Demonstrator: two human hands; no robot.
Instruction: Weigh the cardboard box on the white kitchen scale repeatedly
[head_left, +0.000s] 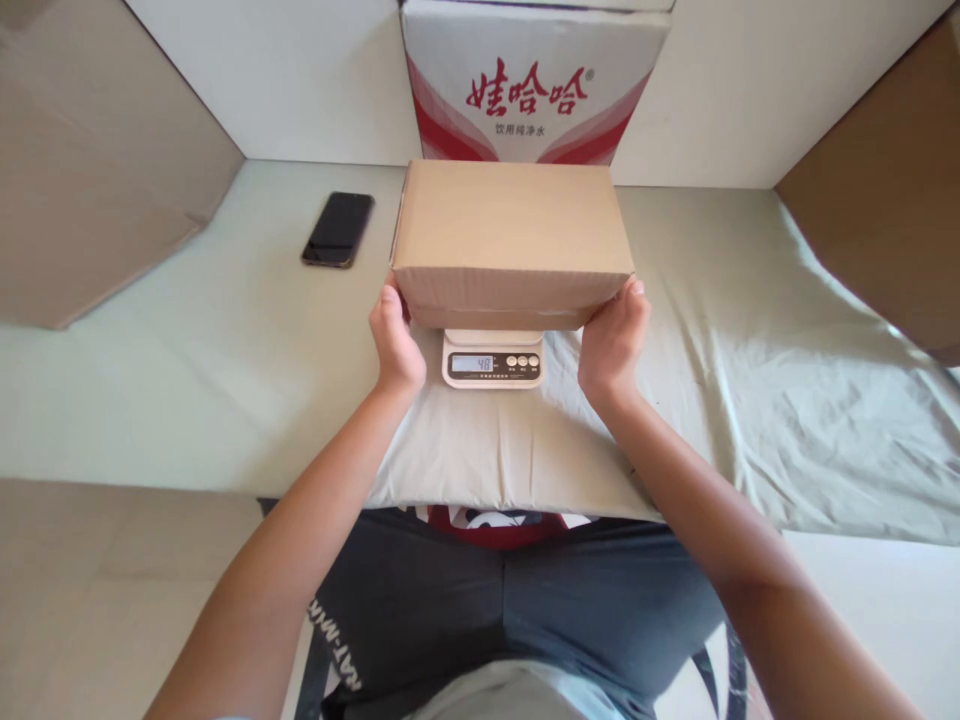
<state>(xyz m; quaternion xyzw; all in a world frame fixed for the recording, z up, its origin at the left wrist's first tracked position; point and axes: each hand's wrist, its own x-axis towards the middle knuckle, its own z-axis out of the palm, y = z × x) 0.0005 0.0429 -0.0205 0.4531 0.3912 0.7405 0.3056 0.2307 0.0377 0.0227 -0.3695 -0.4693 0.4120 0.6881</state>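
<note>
A closed brown cardboard box [514, 220] is gripped between my two hands, over a white digital scale [493, 380]. My left hand [397, 335] holds its near left corner, thumb up and fingers mostly hidden behind the box. At the near right corner, my right hand [616, 335] has hold of it in the same way. The scale's display reads 48, and its buttons show on the right of the panel. Most of the weighing plate is hidden under the box, so I cannot tell whether the box rests on it.
A black phone [339, 230] lies left of the box on a pale green cloth [187, 400]. Behind stands a white and red printed carton [536, 85] against a white wall. Large brown cartons flank the left [105, 170] and right [885, 190] sides.
</note>
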